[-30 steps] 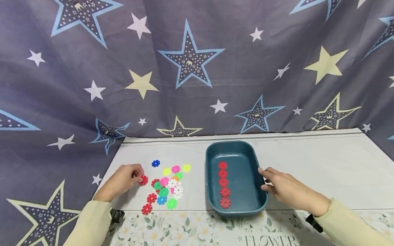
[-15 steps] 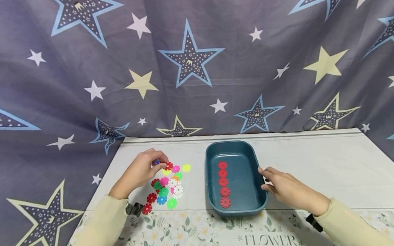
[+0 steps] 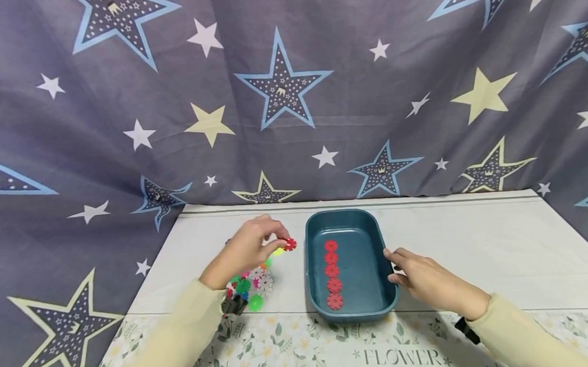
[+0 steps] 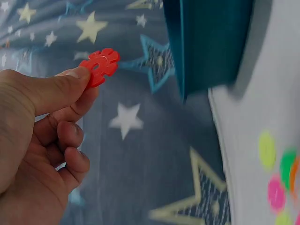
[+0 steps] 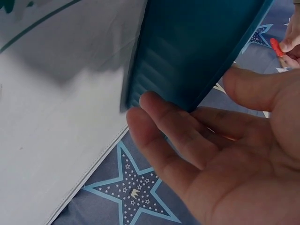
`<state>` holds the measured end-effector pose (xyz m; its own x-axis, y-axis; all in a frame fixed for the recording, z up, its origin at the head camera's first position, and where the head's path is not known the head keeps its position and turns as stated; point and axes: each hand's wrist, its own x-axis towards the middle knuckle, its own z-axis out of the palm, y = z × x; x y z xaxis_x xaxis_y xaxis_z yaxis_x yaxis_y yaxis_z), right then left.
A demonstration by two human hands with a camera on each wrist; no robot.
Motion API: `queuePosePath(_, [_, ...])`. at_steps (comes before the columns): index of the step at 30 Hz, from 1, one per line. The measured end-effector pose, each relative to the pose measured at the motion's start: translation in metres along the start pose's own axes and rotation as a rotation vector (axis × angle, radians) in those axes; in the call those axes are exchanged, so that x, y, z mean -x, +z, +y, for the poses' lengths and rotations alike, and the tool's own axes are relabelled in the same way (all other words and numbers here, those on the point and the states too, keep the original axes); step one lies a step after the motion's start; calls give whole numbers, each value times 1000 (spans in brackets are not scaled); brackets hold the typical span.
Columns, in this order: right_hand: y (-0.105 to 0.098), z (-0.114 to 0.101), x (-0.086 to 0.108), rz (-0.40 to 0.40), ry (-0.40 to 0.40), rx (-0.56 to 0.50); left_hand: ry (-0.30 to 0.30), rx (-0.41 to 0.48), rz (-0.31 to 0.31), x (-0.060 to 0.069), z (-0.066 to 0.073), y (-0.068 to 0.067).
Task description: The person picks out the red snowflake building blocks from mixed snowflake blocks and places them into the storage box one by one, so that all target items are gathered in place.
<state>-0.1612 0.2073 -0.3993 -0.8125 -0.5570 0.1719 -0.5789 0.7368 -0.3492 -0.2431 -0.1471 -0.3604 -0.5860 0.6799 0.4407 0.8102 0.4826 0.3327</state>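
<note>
Between its thumb and forefinger my left hand [image 3: 253, 243] pinches a red notched plastic disc [image 4: 102, 68], raised left of the blue-green bin [image 3: 316, 311]. Along the left part of the bin's floor runs a column of several red discs [image 3: 332, 271]. My right hand [image 3: 426, 279] holds the bin's right rim, with fingers against the outer wall in the right wrist view. A loose pile of notched discs, among them a white disc [image 3: 265, 284], a green disc [image 3: 255, 302] and a yellow disc [image 3: 278, 252], lies partly hidden below my left arm.
The white tabletop [image 3: 459, 246] stretches to either side of the bin. Its front part has a floral cover [image 3: 294, 352] with lettering. Behind and left hangs a grey star-patterned curtain [image 3: 345, 118].
My left hand has carried the red disc rightward from the table's left side, over the pile's far edge, towards the bin. My right hand has stayed at the bin's rim.
</note>
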Motion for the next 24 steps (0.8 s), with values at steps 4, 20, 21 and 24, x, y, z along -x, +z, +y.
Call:
queuePosePath(4, [0, 1, 1, -2, 2, 6, 52, -21, -102, -19, 21, 32])
queuePosePath(20, [-1, 0, -2, -25, 16, -24, 19, -230, -484, -56, 76, 129])
queuePosePath(21, [-1, 0, -2, -24, 16, -24, 16, -240, -485, -55, 76, 130])
queuePosePath(24, [-1, -1, -2, -23, 18, -19, 10, -256, -485, -53, 79, 132])
